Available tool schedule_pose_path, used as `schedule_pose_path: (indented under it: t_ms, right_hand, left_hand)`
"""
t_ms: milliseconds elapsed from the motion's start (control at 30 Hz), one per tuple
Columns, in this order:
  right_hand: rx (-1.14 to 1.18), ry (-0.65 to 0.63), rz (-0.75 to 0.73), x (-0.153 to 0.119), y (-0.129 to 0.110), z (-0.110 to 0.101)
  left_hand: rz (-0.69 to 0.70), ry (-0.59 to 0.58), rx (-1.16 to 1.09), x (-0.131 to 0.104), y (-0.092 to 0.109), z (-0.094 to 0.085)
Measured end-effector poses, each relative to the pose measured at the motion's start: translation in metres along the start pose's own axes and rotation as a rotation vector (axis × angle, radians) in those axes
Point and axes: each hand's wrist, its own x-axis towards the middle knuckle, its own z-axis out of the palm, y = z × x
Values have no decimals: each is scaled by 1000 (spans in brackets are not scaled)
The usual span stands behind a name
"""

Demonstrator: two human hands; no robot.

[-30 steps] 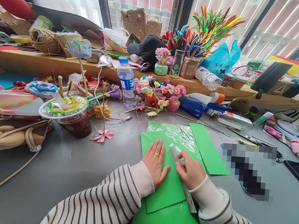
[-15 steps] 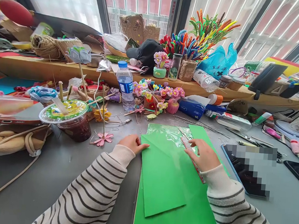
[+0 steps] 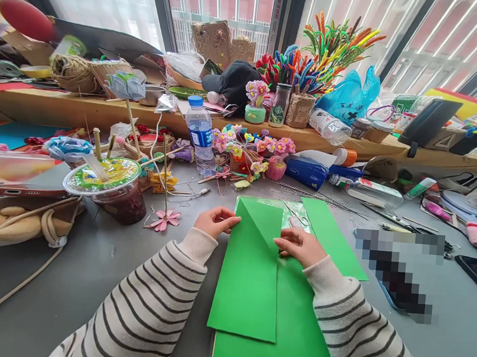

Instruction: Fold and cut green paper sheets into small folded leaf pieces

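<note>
Green paper sheet (image 3: pixel 246 289): lies between your two hands on the plastic-sleeved green stack, nearly upright in view, with a diagonal line — crease or score, it is hard to tell which — running from its upper left toward the right edge.
Left hand (image 3: pixel 217 222): curled, thumb and forefinger nearly closed on the sheet's upper left edge; this grip probably steadies that side without covering the diagonal.
Right hand (image 3: pixel 301 247): fingers bent and drawn together, fingertips closed on the right edge near the lower end of the diagonal; the underside of the pinch is hidden. Holding opposite edges likely lets you keep the paper square to yourself.
Green stack (image 3: pixel 291 347): beneath the sheet, lower part uncovered, its clear sleeve glossy near the top; it appears to serve you as a flat work surface.
Scissors (image 3: pixel 295 212): lying on the sleeve beyond your right hand, apart from your fingers — presumably within easy reach.
Green strip (image 3: pixel 334 244): to the right of the sheet, seemingly set aside to leave your hands room.
Table (image 3: pixel 90 277): grey, bearing the lidded drink cup (image 3: pixel 116 204) and pink paper flower (image 3: pixel 164 220) on your left, both well apart from the paper.
</note>
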Motion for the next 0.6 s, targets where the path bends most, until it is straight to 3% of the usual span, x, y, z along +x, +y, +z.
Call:
schedule_pose_path:
  t_ms: [133, 267, 367, 600]
  right_hand:
    - [4, -30, -50, -2, -3, 1]
    - [17, 71, -72, -3, -6, -1]
    - [48, 145, -66, -4, -7, -2]
    - [12, 91, -19, -4, -4, -4]
  left_hand:
    - [-102, 12, -126, -1, 2, 2]
    - [-268, -211, -52, -3, 0, 3]
    - [-263, -315, 22, -5, 0, 3]
    - [-263, -140, -92, -3, 2, 2]
